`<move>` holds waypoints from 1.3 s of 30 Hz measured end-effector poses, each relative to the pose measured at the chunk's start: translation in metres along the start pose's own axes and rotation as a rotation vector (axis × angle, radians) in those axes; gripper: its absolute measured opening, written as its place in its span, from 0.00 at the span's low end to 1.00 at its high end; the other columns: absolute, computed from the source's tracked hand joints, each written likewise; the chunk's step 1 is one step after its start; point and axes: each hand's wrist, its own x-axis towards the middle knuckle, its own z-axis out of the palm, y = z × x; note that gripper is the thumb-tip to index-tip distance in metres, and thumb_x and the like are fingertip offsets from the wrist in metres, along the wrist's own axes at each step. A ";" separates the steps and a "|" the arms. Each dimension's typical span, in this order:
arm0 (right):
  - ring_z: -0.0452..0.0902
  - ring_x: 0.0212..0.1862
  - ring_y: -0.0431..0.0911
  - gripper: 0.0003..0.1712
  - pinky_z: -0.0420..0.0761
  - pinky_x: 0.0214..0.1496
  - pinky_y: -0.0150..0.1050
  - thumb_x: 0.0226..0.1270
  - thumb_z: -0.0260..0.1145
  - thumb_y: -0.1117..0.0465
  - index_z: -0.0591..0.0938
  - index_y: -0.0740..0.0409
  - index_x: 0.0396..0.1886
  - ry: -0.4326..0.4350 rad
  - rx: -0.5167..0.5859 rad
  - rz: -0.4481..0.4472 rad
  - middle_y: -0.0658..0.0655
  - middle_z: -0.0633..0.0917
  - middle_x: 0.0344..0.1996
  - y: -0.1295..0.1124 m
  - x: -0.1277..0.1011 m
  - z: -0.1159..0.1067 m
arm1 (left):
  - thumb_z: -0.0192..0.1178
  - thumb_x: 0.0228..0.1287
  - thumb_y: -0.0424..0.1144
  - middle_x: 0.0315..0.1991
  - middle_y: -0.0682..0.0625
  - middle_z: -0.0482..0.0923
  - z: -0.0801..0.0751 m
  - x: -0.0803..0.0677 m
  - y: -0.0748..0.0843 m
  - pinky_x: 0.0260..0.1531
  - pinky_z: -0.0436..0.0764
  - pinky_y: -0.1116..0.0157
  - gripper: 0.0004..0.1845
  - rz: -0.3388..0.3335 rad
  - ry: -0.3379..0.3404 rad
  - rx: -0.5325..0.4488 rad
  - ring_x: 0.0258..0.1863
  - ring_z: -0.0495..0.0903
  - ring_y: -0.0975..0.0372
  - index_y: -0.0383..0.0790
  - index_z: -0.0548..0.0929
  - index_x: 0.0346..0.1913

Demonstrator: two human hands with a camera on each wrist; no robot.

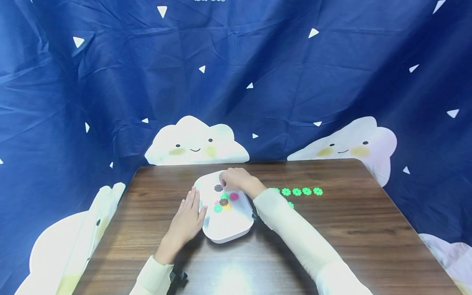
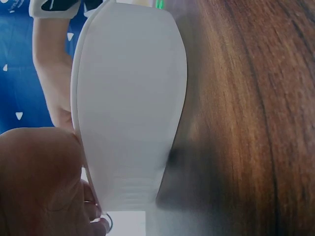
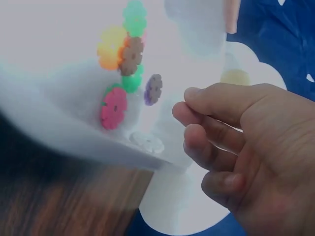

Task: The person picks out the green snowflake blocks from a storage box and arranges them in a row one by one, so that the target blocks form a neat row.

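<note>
A white tray (image 1: 232, 227) stands on the table with several small flower-shaped discs inside. Along its left side lies my left hand (image 1: 189, 217), fingers extended and thumb at the rim. My right hand (image 1: 236, 179) hovers over the tray's far right part. In the right wrist view its fingers are loosely bent, thumb close to the index fingertip, with no disc visible between them. Closest to them are a dark purple-grey disc (image 3: 154, 89) and a white disc (image 3: 146, 142). Pink (image 3: 114, 107), brown (image 3: 132, 56), yellow-orange (image 3: 111, 48) and green discs (image 3: 135, 18) lie nearby, some overlapping.
To the tray's right, several green flower discs (image 1: 296, 191) form a row on the brown wooden table (image 1: 350, 229). Another green disc (image 1: 291, 204) shows partly behind the right sleeve (image 1: 295, 237). A blue curtain (image 1: 236, 82) with clouds hangs behind the table.
</note>
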 end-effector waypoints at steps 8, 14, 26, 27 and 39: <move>0.77 0.36 0.41 0.03 0.81 0.46 0.38 0.65 0.67 0.58 0.84 0.43 0.36 -0.087 -0.029 0.062 0.43 0.83 0.33 -0.007 0.009 0.006 | 0.39 0.78 0.53 0.79 0.37 0.41 0.001 0.002 -0.001 0.75 0.52 0.45 0.37 -0.003 -0.005 0.001 0.79 0.44 0.48 0.29 0.48 0.76; 0.77 0.36 0.41 0.04 0.81 0.48 0.39 0.68 0.65 0.57 0.85 0.44 0.39 -0.105 -0.104 0.064 0.43 0.83 0.33 -0.012 0.015 0.012 | 0.38 0.78 0.54 0.79 0.38 0.41 0.001 0.000 -0.003 0.75 0.54 0.45 0.37 -0.007 -0.005 0.020 0.79 0.43 0.49 0.30 0.48 0.77; 0.76 0.41 0.41 0.12 0.81 0.58 0.40 0.72 0.60 0.54 0.84 0.44 0.51 -0.158 -0.243 0.053 0.45 0.86 0.42 -0.030 0.018 0.018 | 0.39 0.78 0.53 0.79 0.37 0.42 -0.001 -0.003 -0.002 0.75 0.54 0.44 0.37 0.001 -0.002 0.008 0.79 0.46 0.47 0.29 0.49 0.76; 0.77 0.41 0.41 0.12 0.80 0.59 0.41 0.73 0.59 0.54 0.84 0.44 0.50 -0.155 -0.269 0.047 0.45 0.86 0.42 -0.030 0.018 0.019 | 0.39 0.78 0.53 0.79 0.37 0.42 -0.001 -0.003 -0.002 0.74 0.54 0.44 0.37 0.003 0.001 0.006 0.79 0.46 0.47 0.29 0.49 0.76; 0.78 0.60 0.43 0.17 0.71 0.72 0.44 0.79 0.49 0.50 0.80 0.47 0.56 -0.179 -0.315 0.075 0.48 0.85 0.54 -0.035 0.019 0.025 | 0.38 0.78 0.55 0.80 0.38 0.41 0.004 -0.002 -0.002 0.75 0.54 0.44 0.37 -0.003 0.006 -0.002 0.79 0.44 0.48 0.31 0.48 0.77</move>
